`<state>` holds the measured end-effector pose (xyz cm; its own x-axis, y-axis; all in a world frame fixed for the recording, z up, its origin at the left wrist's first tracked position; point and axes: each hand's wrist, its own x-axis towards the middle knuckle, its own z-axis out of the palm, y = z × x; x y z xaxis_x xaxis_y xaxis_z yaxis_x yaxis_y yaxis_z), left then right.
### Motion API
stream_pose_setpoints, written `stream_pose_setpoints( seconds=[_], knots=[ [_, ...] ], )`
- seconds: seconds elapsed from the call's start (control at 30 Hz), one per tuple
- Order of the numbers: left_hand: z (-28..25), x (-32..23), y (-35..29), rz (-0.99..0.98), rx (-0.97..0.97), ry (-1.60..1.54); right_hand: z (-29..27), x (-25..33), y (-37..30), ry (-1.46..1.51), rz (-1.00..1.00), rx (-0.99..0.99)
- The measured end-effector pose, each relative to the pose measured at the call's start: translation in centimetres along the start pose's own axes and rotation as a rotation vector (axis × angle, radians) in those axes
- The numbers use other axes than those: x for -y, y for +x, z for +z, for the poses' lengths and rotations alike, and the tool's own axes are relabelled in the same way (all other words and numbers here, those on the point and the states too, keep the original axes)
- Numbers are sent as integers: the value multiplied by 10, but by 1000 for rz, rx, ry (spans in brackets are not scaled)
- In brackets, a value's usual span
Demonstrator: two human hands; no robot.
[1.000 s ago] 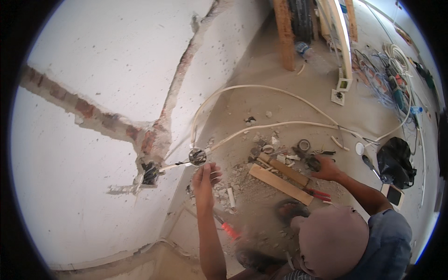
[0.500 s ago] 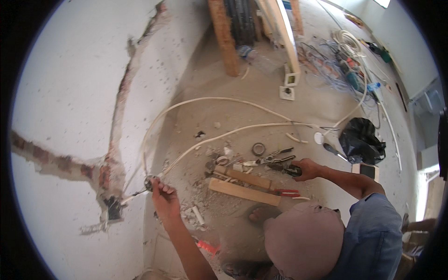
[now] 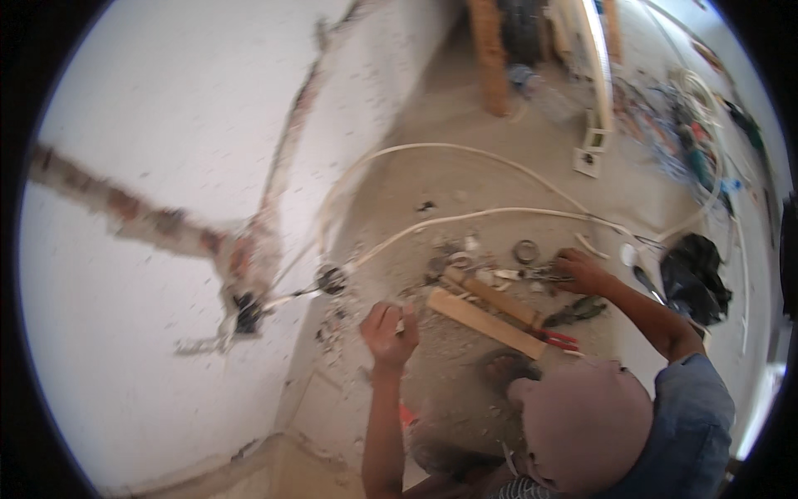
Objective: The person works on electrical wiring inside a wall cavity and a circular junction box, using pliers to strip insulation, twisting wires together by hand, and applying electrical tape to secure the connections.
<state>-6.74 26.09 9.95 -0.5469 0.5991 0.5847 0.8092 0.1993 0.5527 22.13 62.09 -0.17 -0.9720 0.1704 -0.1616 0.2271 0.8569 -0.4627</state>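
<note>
My left hand (image 3: 389, 334) is closed in the air beside the wall, with a small pale bit showing at its fingers that I cannot make out. Beyond it, a round grey box-like piece (image 3: 332, 280) hangs near the wall, and white cable (image 3: 432, 223) loops run from it over the floor. My right hand (image 3: 582, 270) is down among the tools, its fingers round the handles of metal-jawed pliers (image 3: 532, 273). Just nearer, dark-handled pliers (image 3: 575, 311) lie loose. A roll of tape (image 3: 525, 251) lies past the metal-jawed pliers.
Two wood strips (image 3: 482, 323) and a red-handled tool (image 3: 559, 338) lie amid rubble. The wall has a chiselled channel (image 3: 125, 202) and a dark recess (image 3: 247, 312). Rounded pink cloth (image 3: 586, 424) fills the lower right. A black bag (image 3: 694, 279) and a cable coil (image 3: 698, 100) are farther right.
My left hand has left the round piece by the wall and drawn back. My right hand has let go of the dark-handled pliers and moved to the metal-jawed pliers. The view has shifted.
</note>
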Motion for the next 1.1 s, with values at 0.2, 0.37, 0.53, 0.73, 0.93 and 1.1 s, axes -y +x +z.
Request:
stream_pose_setpoints(
  seconds=[0.2,0.37,0.53,0.73,0.93,1.1],
  knots=[
    [-27,16,15,-249,-426,133,-2,3,6,34,101,83],
    [-40,31,31,-267,-359,236,-29,69,20,1316,516,55],
    [-38,47,35,-300,-191,278,-68,131,49,862,292,280],
    [-40,53,41,-269,-133,197,-85,174,67,1029,110,290],
    [-33,50,44,-402,-150,397,-92,209,103,1691,51,578],
    [-28,43,57,-371,-218,453,-80,219,116,1868,37,717]
  ],
)
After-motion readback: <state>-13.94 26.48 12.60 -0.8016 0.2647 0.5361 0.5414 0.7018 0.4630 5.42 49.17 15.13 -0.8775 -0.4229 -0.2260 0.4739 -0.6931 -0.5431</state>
